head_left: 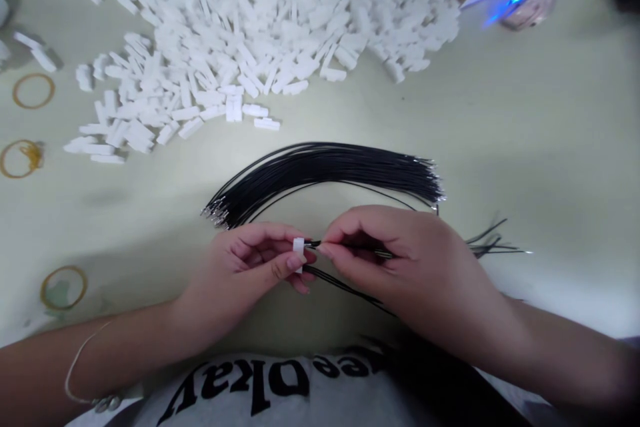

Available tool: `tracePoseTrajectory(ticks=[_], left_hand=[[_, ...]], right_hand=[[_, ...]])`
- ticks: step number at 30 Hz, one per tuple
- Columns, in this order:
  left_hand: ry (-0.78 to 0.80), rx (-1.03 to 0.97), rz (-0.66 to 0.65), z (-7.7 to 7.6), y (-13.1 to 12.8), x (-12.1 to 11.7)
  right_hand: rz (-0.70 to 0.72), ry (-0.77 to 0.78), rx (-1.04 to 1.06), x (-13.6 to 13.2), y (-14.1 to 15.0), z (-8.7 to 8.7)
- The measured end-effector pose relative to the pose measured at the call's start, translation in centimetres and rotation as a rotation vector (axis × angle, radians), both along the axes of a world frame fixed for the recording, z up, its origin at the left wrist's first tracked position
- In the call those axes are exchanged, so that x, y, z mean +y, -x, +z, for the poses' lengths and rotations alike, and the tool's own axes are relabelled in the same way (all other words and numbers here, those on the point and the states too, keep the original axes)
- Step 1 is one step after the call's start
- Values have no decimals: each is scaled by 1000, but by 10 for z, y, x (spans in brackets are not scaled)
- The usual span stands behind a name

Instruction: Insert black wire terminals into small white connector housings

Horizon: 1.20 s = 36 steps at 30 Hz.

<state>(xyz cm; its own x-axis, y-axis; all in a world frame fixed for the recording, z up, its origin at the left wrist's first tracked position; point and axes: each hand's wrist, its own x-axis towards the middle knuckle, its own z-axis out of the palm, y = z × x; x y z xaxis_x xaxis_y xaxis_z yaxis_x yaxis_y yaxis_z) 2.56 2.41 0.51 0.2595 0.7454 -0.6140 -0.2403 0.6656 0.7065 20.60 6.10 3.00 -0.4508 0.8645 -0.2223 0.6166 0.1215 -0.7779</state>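
- The white connector [299, 248] sits in front of the person, between the two hands and just below the bundle of black wires [330, 163] in the view. It is a small, pale, straight-edged block, its longer side running up and down the view, with the thumb covering part of its lower end.
- The left hand [247, 265] is partly closed, pinching the connector between thumb and fingers.
- The right hand [403, 250] is curled, thumb and index fingertip pressed together on a thin black wire [315, 243] that reaches the connector's upper part. A light, metallic-looking spot shows near the connector; whether the wire's tip is inside cannot be told.
- More black wires, the lower strands [345, 283], run from the connector's lower end rightward and down, passing under the right hand. They look smooth, slim and matt.
- Loose wire ends [493, 245] fan out beyond the right wrist.
- The bundle arches across the pale table [525, 147], silvery tips at both ends.
- Farther off lies a broad heap of white pieces [250, 33], small and oblong.
- Yellowish rubber bands [44, 300] lie at the left.
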Motion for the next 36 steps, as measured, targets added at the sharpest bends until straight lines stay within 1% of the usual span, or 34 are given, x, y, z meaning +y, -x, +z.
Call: tracePoseTrajectory(ticks=[3,8,11,14,20,26,28,31,33,36], left_hand=[[-10,8,-1,0,0,0],[9,-24,26,1,-1,0],[8,-24,28,2,-1,1],[20,-33,32,2,-1,1],[51,-27,23,4,-2,0],[57,-15,6,5,-1,0],[58,-42,5,4,0,0],[50,-87,7,3,2,0],[44,-83,-2,2,2,1],[29,-57,-24,2,3,1]], right_hand=[[11,-27,-6,-1,0,0],[3,2,20,-2,0,0],[26,-27,29,-3,1,-1],[63,-83,-2,-6,2,-2],[166,-280,-20,-12,0,-5],[226,-352,11,-11,-1,-9],[220,-336,34,-8,-2,-8],[202,-239,45,-5,-3,-4],[192,-179,23,-2,-4,0],[183,-157,-7,0,-5,3]])
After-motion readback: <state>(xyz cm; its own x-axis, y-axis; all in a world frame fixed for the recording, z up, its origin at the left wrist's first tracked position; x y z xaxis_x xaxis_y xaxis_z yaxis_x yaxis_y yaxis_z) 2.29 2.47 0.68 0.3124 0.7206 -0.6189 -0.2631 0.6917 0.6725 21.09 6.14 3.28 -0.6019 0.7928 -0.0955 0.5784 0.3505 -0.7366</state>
